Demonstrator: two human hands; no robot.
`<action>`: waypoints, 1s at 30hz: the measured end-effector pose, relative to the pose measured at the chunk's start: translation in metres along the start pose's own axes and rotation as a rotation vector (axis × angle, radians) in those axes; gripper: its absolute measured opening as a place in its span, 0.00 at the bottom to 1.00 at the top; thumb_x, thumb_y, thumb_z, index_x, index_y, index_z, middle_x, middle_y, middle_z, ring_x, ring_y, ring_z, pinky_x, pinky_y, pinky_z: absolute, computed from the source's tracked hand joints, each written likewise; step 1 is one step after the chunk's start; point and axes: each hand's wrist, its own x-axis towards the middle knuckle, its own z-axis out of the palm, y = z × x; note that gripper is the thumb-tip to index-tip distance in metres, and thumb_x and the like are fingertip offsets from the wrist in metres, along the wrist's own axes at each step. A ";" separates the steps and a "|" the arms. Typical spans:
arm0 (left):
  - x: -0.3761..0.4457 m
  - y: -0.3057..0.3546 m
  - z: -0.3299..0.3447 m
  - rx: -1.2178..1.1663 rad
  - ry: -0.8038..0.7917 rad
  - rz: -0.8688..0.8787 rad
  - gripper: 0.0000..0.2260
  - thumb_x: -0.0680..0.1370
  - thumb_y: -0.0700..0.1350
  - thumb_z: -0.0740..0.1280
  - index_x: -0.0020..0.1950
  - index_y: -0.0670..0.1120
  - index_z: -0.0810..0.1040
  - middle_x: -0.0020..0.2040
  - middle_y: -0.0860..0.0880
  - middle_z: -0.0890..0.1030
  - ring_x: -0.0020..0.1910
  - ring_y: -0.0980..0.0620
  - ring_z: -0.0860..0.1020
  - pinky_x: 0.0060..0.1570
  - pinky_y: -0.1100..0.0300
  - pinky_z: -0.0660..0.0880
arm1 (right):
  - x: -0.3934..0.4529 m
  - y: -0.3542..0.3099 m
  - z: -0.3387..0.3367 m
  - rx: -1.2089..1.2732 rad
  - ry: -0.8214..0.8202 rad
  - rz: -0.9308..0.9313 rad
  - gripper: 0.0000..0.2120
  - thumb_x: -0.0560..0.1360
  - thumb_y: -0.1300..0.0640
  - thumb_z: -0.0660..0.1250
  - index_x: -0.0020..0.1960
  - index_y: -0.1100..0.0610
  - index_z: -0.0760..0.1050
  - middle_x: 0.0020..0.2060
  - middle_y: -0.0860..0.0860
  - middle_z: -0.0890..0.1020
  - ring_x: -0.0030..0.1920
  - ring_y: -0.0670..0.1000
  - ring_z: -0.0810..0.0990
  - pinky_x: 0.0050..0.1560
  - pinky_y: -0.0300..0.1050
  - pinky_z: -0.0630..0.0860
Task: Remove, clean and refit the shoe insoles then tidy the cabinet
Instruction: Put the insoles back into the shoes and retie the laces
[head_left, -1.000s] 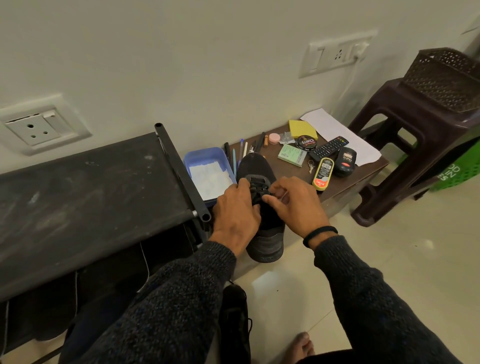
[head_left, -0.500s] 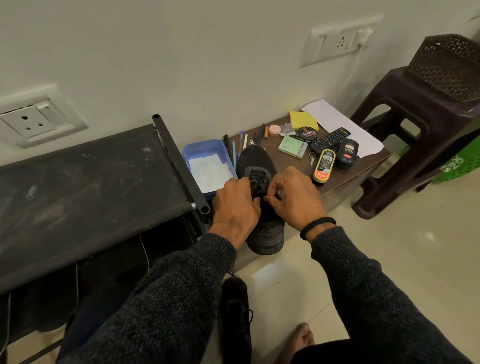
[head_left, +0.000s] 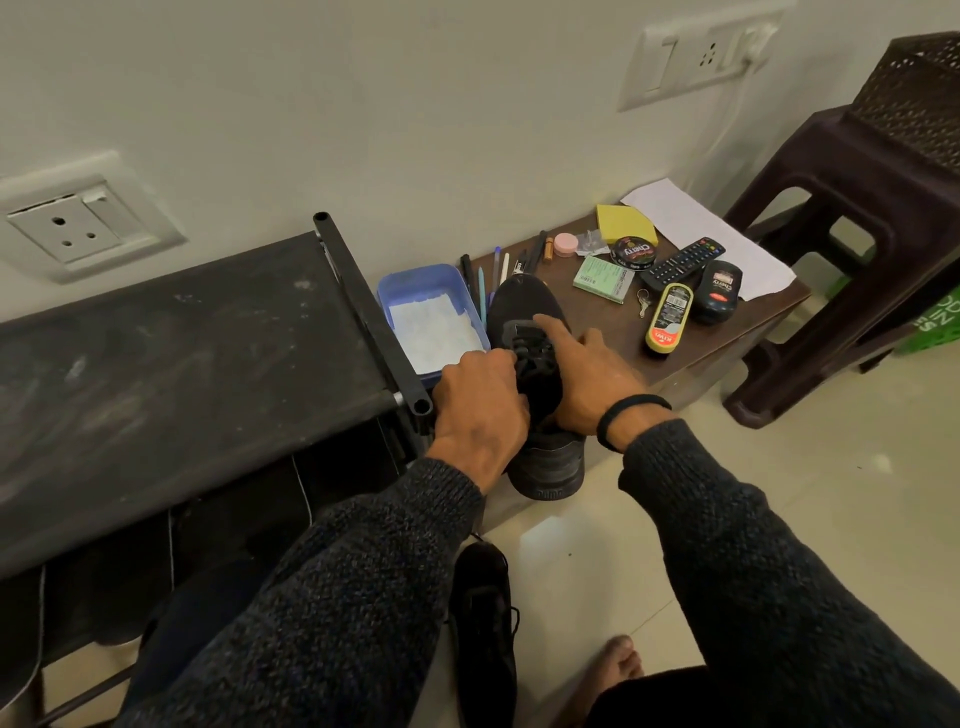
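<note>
A black shoe (head_left: 524, 306) lies on the low brown table (head_left: 727, 332), toe toward the wall and heel hanging over the front edge. My left hand (head_left: 478, 400) curls its fingers into the laces on the shoe's left side. My right hand (head_left: 592, 379) rests on the shoe's right side, index finger straight along the tongue and thumb sticking out; its other fingers are hidden. A second black shoe (head_left: 483, 623) lies on the floor below. The black fabric-topped shoe cabinet (head_left: 182, 364) stands to the left. No insole is visible.
A blue tray (head_left: 395, 291) with white paper sits beside the shoe. The table also holds pens, a polish tin (head_left: 634, 253), a remote (head_left: 680, 262), a yellow applicator (head_left: 669, 323) and a black bottle (head_left: 719, 291). A dark plastic stool (head_left: 852, 249) stands right. My bare foot (head_left: 613, 670) is below.
My right hand has let go of the laces and stretched its index finger forward over the tongue. My left hand stays on the laces. The view has dipped slightly.
</note>
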 end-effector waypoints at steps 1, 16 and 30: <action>0.000 0.001 0.000 -0.002 0.001 0.005 0.15 0.78 0.50 0.70 0.63 0.48 0.80 0.55 0.46 0.83 0.52 0.44 0.81 0.51 0.50 0.82 | 0.000 0.000 0.001 -0.020 -0.019 -0.001 0.52 0.68 0.50 0.79 0.78 0.36 0.47 0.67 0.58 0.64 0.61 0.65 0.75 0.60 0.64 0.78; 0.000 -0.004 0.000 -0.243 -0.139 -0.005 0.22 0.71 0.48 0.76 0.64 0.48 0.79 0.57 0.46 0.82 0.56 0.43 0.80 0.57 0.50 0.80 | 0.010 -0.014 0.009 -0.126 0.255 0.139 0.37 0.74 0.49 0.73 0.75 0.50 0.56 0.59 0.59 0.75 0.55 0.64 0.80 0.45 0.56 0.69; 0.000 0.001 -0.012 -0.311 -0.302 -0.096 0.28 0.73 0.49 0.75 0.71 0.48 0.71 0.64 0.44 0.79 0.62 0.40 0.78 0.62 0.47 0.77 | -0.046 0.031 -0.026 0.301 0.033 0.017 0.24 0.71 0.44 0.77 0.59 0.48 0.69 0.47 0.48 0.80 0.47 0.49 0.81 0.48 0.53 0.81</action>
